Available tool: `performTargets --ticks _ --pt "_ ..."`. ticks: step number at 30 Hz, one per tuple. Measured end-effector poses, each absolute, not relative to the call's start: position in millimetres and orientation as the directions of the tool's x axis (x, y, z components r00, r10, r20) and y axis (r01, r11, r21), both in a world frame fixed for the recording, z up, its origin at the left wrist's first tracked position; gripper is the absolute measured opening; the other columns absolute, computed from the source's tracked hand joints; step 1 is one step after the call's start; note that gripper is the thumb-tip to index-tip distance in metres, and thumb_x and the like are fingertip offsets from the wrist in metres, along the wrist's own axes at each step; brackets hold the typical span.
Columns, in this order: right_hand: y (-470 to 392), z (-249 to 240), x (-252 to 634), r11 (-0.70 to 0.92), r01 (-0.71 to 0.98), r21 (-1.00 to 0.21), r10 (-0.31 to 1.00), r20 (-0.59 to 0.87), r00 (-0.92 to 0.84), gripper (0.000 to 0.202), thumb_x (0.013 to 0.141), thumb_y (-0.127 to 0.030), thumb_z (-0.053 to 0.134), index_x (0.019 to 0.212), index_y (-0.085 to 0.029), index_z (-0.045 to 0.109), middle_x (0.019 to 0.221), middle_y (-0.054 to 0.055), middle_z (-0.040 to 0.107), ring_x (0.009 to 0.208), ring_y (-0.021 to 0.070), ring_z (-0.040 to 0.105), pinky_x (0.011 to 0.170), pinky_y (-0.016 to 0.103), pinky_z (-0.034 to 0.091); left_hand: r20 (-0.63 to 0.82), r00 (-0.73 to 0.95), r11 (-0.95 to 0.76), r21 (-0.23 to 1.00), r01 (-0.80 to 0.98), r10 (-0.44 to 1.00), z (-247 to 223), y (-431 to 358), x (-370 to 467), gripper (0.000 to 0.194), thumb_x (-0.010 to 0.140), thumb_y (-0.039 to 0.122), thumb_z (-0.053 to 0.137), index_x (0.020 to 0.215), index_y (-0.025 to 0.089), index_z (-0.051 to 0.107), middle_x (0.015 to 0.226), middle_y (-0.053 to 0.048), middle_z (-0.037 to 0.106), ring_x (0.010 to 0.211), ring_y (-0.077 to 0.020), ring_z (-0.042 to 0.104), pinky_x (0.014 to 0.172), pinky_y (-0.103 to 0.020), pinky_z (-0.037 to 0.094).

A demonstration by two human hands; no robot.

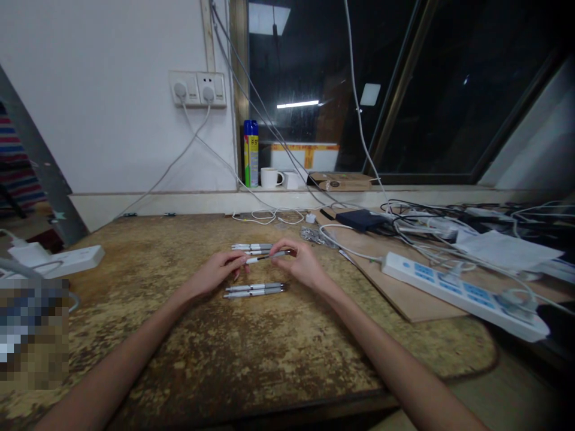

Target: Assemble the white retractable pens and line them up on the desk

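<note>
Two bare hands, yours, meet over a worn, mottled wooden table [202, 353], with one pen held level between them. Your left hand [215, 270] pinches the white pen barrel [252, 260] between thumb and fingers; your right hand [303, 263] grips the grey pen barrel [280, 254] in its fingertips. A thin dark section [263, 257] shows between the two barrels.

Just beyond your fingers lies a far row of pens [252, 246], partly covered by your right hand. Nearer to you, a near pair of pens [255, 290], white and grey, lies side by side on the table.

Past your right hand sits a clear plastic bag [315, 235] of small, shiny pieces, too small to identify. Along the windowsill, from left to right, stand a spray can [251, 157] with a blue cap, a white mug [270, 178] whose inside is hidden from you, and a flattish cardboard box [345, 181], its contents not visible. To your right, a white power strip [465, 294] with blue-marked sockets holds plugs, amid tangled cables.
</note>
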State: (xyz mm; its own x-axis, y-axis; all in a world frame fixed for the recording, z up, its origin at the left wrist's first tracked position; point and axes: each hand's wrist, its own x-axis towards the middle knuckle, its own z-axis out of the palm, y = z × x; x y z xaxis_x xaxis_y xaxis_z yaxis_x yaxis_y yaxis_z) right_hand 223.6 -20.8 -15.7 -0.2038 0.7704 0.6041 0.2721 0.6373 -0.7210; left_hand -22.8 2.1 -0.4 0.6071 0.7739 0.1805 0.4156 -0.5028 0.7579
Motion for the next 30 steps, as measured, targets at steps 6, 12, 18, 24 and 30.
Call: performTargets --ticks 6,12,18,24,30 --pt "-17 -18 226 0.527 0.170 -0.833 0.850 0.510 -0.134 0.019 0.084 -0.033 0.065 0.095 -0.019 0.070 0.101 0.006 0.073 0.092 0.0189 0.067 0.086 0.033 0.052 0.292 0.644 -0.613 0.707 0.352 0.707 1 0 -20 0.039 0.098 0.041 0.047 0.128 0.021 0.063 0.128 -0.010 0.065 0.107 -0.0230 0.061 0.094 -0.036 0.048" --pt "-10 -22 235 0.522 0.263 -0.811 0.848 0.526 -0.061 0.021 0.088 -0.036 0.061 0.096 -0.019 0.070 0.099 0.005 0.073 0.086 0.0178 0.065 0.079 0.030 0.050 0.385 0.653 -0.716 0.596 0.363 0.652 -1 1 -20 0.034 0.100 0.030 0.043 0.127 0.025 0.063 0.134 -0.008 0.063 0.124 -0.0225 0.055 0.110 -0.040 0.038" --pt "-7 -20 242 0.476 0.217 -0.852 0.869 0.494 0.035 0.024 0.088 -0.038 0.058 0.098 -0.018 0.067 0.085 0.004 0.070 0.074 0.0167 0.063 0.070 0.028 0.049 0.395 0.607 -0.699 0.584 0.414 0.689 2 0 -24 0.034 0.101 0.031 0.040 0.125 0.024 0.063 0.130 -0.008 0.065 0.123 -0.0227 0.056 0.110 -0.041 0.039" --pt "-1 -29 243 0.435 0.194 -0.879 0.894 0.448 0.025 0.020 0.085 -0.034 0.058 0.094 -0.018 0.066 0.082 0.004 0.069 0.071 0.0165 0.064 0.072 0.030 0.051 0.413 0.600 -0.710 0.561 0.425 0.686 1 1 -26 0.033 0.101 0.030 0.040 0.125 0.024 0.062 0.129 -0.007 0.065 0.122 -0.0220 0.057 0.110 -0.039 0.039" --pt "-2 -37 234 0.389 0.219 -0.895 0.921 0.371 -0.119 0.031 0.090 -0.048 0.057 0.090 -0.018 0.066 0.080 0.003 0.070 0.069 0.0165 0.064 0.069 0.029 0.051 0.421 0.610 -0.721 0.559 0.409 0.672 -3 6 -28 0.032 0.100 0.031 0.043 0.123 0.024 0.063 0.129 -0.008 0.064 0.122 -0.0239 0.056 0.109 -0.041 0.039"
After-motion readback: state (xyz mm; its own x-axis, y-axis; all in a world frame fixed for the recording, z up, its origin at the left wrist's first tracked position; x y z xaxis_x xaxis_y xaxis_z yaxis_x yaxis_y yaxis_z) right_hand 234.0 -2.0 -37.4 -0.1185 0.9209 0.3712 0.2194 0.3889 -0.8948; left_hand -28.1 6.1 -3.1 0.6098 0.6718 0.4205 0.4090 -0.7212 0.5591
